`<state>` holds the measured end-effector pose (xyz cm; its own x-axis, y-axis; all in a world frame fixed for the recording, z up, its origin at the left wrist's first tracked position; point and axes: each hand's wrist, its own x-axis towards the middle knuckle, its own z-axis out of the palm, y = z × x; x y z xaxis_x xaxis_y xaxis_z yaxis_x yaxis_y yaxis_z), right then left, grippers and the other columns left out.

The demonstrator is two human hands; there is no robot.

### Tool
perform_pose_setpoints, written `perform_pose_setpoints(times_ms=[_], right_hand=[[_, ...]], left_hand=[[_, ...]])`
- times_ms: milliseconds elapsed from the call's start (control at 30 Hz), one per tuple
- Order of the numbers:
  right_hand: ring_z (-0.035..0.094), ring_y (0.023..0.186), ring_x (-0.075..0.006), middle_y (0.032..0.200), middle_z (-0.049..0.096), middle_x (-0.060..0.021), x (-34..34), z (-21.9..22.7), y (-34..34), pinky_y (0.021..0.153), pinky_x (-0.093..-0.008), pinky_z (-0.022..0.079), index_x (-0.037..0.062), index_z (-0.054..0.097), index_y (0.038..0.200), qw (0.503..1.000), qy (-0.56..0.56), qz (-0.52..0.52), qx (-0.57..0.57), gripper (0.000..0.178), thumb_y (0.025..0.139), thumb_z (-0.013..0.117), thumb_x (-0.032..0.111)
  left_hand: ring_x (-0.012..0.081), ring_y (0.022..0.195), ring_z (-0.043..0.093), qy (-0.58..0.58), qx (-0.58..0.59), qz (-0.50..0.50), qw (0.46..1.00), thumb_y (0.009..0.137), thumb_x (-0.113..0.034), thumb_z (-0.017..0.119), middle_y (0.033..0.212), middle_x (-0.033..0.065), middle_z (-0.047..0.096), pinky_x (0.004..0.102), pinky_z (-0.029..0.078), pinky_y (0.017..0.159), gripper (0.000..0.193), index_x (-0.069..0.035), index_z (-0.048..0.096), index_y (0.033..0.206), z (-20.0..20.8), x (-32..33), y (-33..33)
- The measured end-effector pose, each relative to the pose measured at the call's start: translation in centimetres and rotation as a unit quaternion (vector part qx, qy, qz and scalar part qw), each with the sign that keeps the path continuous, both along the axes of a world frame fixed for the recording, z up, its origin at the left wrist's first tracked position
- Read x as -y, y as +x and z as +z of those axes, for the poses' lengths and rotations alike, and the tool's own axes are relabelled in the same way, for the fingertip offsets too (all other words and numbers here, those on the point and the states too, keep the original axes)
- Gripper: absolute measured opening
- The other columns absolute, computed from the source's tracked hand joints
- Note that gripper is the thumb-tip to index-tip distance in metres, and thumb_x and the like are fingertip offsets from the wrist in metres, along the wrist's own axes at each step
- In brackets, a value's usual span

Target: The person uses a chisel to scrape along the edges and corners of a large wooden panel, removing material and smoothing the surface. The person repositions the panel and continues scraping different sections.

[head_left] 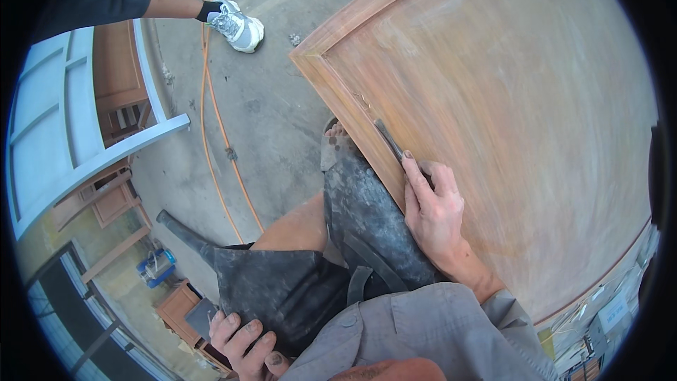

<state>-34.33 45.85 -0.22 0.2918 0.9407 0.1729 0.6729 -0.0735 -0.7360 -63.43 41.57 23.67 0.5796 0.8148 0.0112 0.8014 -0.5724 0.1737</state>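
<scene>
Working along border [355, 121]: my right hand [435, 204] grips slim dark tool [388, 139] on wooden panel [536, 134], right half of frame. Pale curls [362, 101] beyond tip, upper centre, suggest partial progress; amount left unclear. My left hand [243, 346], lower left, fingers curled; contents cannot be told.

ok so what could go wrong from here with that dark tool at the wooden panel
The slim dark tool in the right hand might slip from beside the raised border and scratch the panel.

The left hand is off the panel, so it could not steady it if it shifted.

Orange lines run loose across the floor by another person's shoe, possibly a trip risk.
</scene>
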Motion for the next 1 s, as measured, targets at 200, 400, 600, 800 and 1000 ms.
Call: perform_pose_setpoints(times_ms=[200,400,600,800,1000], right_hand=[[0.064,0.087,-0.0267,0.101,0.063,-0.0094,-2.3,0.0,-0.5,0.065,-0.0381,0.057,0.0036,0.072,0.129,1.000,-0.003,0.003,0.000,0.045,0.084,0.073,-0.003],[0.064,0.087,-0.0269,0.101,0.063,-0.0096,-1.7,0.1,-0.2,0.065,-0.0380,0.057,0.0036,0.071,0.129,1.000,0.003,0.007,0.010,0.046,0.084,0.073,-0.003],[0.064,0.088,-0.0266,0.101,0.063,-0.0088,-3.0,0.1,-0.7,0.066,-0.0378,0.057,0.0034,0.072,0.128,1.000,0.000,0.000,0.009,0.044,0.084,0.073,-0.002],[0.063,0.088,-0.0271,0.100,0.062,-0.0094,-4.2,-0.1,-0.9,0.066,-0.0379,0.057,0.0028,0.071,0.128,1.000,0.009,-0.001,0.007,0.044,0.084,0.072,-0.003],[0.063,0.089,-0.0278,0.101,0.061,-0.0094,-3.9,-0.3,-1.0,0.066,-0.0391,0.057,0.0027,0.071,0.128,1.000,0.014,0.000,0.007,0.044,0.085,0.072,-0.002]], left_hand=[[0.0418,0.133,0.054,-0.027,-0.019,-0.007,0.999,0.107,-0.027,0.044,0.135,0.0162,0.061,0.0656,0.038,0.115,0.031,-0.013,0.063,0.128,0.9,-0.4,0.1],[0.0407,0.133,0.055,0.009,0.016,-0.007,1.000,0.109,-0.032,0.045,0.133,0.0142,0.063,0.0653,0.039,0.115,0.031,-0.014,0.065,0.125,-0.4,0.3,-1.1],[0.0405,0.132,0.055,0.014,0.011,0.017,1.000,0.110,-0.037,0.044,0.131,0.0133,0.064,0.0653,0.039,0.115,0.034,-0.015,0.065,0.124,-0.4,0.6,-0.9],[0.0411,0.133,0.055,-0.018,0.001,-0.001,1.000,0.109,-0.036,0.045,0.131,0.0138,0.064,0.0657,0.038,0.114,0.033,-0.014,0.067,0.121,0.4,0.6,-2.3],[0.0417,0.133,0.055,-0.013,0.005,-0.006,1.000,0.109,-0.038,0.046,0.133,0.0139,0.063,0.0658,0.039,0.113,0.034,-0.014,0.067,0.120,0.0,0.6,-2.6]])
